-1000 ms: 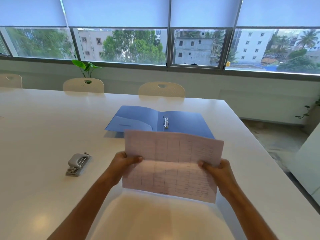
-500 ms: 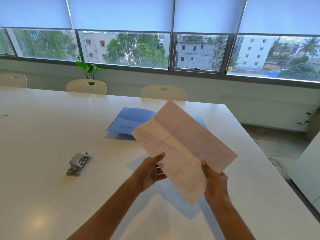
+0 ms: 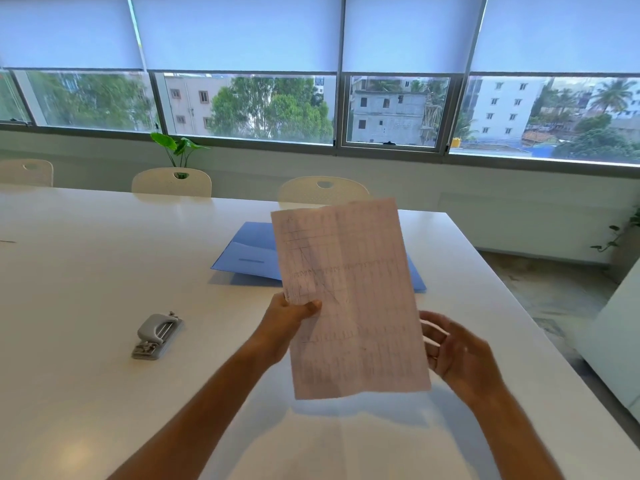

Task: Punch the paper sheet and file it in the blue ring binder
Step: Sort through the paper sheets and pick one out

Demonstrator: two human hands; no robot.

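Observation:
A creased, gridded paper sheet [image 3: 353,299] stands upright in portrait above the white table [image 3: 86,265]. My left hand [image 3: 289,322] pinches its left edge, thumb on the front. My right hand [image 3: 457,351] is off the sheet, just to its right, with relaxed fingers and nothing in it. The blue ring binder [image 3: 249,254] lies open on the table behind the sheet, which hides its rings. A grey hole punch [image 3: 156,336] sits on the table to the left of my left arm.
Cream chairs [image 3: 172,181] line the table's far side below a wide window, with a green plant [image 3: 178,148] behind one. The table's right edge drops to the floor [image 3: 540,289], and a white unit [image 3: 616,344] stands at the far right.
The sheet has turned from landscape through a tilt to upright portrait. My right hand has let go of it and moved off to the right, so only my left hand holds it.

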